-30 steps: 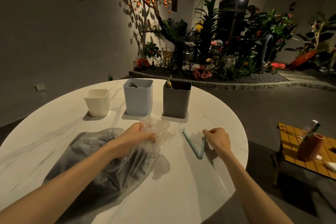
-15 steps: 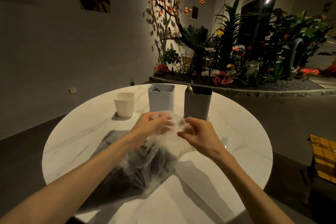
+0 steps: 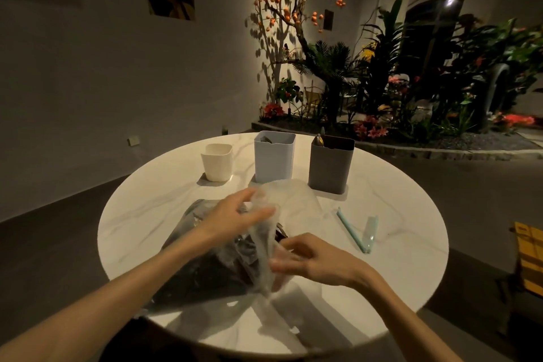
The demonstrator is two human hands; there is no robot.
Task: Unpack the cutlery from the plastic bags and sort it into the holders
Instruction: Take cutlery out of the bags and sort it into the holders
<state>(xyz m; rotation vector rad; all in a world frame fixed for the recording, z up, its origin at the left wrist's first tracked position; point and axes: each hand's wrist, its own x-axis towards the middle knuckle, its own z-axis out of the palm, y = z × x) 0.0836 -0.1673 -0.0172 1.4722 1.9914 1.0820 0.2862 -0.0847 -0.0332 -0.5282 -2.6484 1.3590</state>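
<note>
A clear plastic bag (image 3: 289,200) full of dark cutlery (image 3: 223,267) lies in the middle of the round marble table (image 3: 152,214). My left hand (image 3: 235,214), blurred, holds the far side of the bag's mouth. My right hand (image 3: 314,263) pinches the near side, so the mouth is pulled apart between them. A fork tip (image 3: 280,228) shows in the opening. At the back stand three holders: a small white one (image 3: 217,163), a light blue one (image 3: 273,157) and a dark grey one (image 3: 330,167) with a utensil end sticking out.
A teal bag clip (image 3: 354,229) lies open in a V on the table, right of the bag. The table edge is close on my side. A planted bed with a lit tree is behind, and a yellow-topped stool (image 3: 529,258) stands at the right.
One second ago my right hand was at the clip on the table. It then joined the left at the bag's mouth and has now drawn the near edge toward me, spreading the opening.
</note>
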